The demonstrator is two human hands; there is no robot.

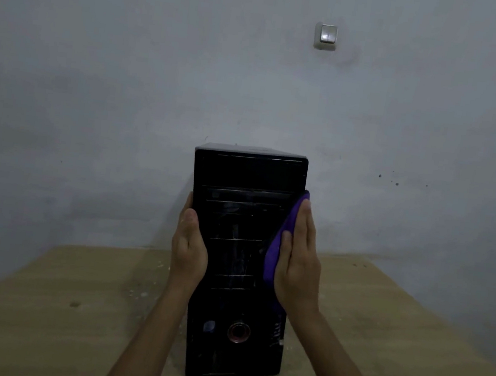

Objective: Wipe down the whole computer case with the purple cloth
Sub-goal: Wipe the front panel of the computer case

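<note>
One side of the case [240, 249] is being wiped: the cloth [278, 251] is pressed flat-fingered by the right hand [297, 259], the case steadied by the open left hand [190, 243]. A downward stroke seems called for next.

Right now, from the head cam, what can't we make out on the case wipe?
- Computer case side and rear panels: face away from the head view, so wiped or not is unknown.
- Purple cloth: mostly hidden under the right hand; only its edge shows.
- Left hand fingers: wrapped behind the case's left edge.
- Front panel detail: too dark and blurred to judge dust.
- Table: near edge cut off by the frame.
</note>
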